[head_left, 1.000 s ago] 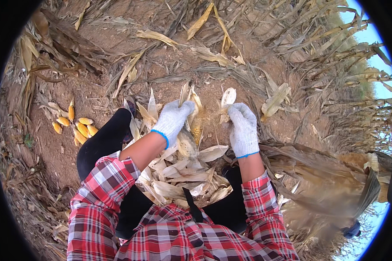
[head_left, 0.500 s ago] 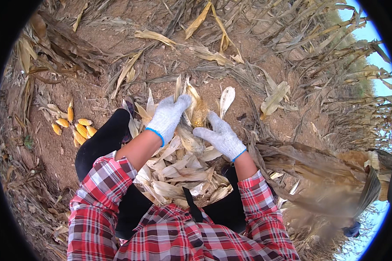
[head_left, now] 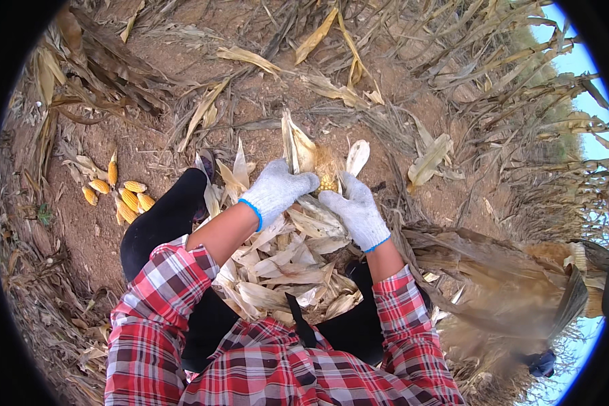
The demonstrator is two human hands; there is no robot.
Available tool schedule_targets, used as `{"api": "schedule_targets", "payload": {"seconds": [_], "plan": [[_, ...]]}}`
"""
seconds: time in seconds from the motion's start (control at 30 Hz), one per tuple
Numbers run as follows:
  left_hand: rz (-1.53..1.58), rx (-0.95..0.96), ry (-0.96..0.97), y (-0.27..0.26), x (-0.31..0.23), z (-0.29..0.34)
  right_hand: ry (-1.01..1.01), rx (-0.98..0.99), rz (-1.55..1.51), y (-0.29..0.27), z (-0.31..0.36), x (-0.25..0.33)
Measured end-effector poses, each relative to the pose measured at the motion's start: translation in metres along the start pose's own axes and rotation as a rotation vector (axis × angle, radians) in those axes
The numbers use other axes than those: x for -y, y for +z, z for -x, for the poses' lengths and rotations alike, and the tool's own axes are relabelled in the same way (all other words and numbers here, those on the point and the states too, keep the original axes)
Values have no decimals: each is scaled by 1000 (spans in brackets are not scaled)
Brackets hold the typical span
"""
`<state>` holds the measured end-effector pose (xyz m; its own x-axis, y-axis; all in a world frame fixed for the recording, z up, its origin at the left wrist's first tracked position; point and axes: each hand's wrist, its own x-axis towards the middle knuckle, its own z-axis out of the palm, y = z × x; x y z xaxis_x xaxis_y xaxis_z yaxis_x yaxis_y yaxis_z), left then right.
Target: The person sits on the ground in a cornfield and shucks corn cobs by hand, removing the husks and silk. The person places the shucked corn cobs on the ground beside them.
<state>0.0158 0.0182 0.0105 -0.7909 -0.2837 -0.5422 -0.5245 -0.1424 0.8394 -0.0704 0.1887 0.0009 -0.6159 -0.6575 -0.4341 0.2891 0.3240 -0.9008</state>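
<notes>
Between my two gloved hands is a corn ear (head_left: 327, 183), its yellow kernels partly showing among brown silk. My left hand (head_left: 277, 191), in a white knit glove with blue cuff, is closed on the ear at its left side. My right hand (head_left: 357, 212), gloved alike, is closed round the ear from the right, thumb near the kernels. A pale peeled husk (head_left: 299, 150) stands up beyond my left hand, and another husk leaf (head_left: 358, 157) flares out above my right. The fingers under the ear are hidden.
Loose dry husks (head_left: 284, 271) pile up between my legs. Several husked corn ears (head_left: 129, 198) lie on the soil at left. Dry leaves and stalks (head_left: 250, 59) litter the ground ahead. A large blurred heap of unhusked corn (head_left: 494, 277) fills the right side, with standing stalks (head_left: 541, 115) beyond.
My left hand has moved right and slightly down, closer to my right hand, leaving the upper husk. More of the husk is pulled away from the ear's tip.
</notes>
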Motion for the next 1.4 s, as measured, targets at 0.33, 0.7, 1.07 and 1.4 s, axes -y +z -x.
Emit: {"api": "schedule_targets", "payload": {"seconds": [0.33,0.7,1.07,1.4], "plan": [[106,159,-32,-7,-21,12,-99,71,439,-9,-2,3],[459,3,-76,7,29,-12,-621,-143,908,-9,8,-9],[261,-138,-42,21,38,-8,-155,-217,903,17,13,-3],[407,-104,-99,16,20,1,-16,-189,169,5,-2,-20]]}}
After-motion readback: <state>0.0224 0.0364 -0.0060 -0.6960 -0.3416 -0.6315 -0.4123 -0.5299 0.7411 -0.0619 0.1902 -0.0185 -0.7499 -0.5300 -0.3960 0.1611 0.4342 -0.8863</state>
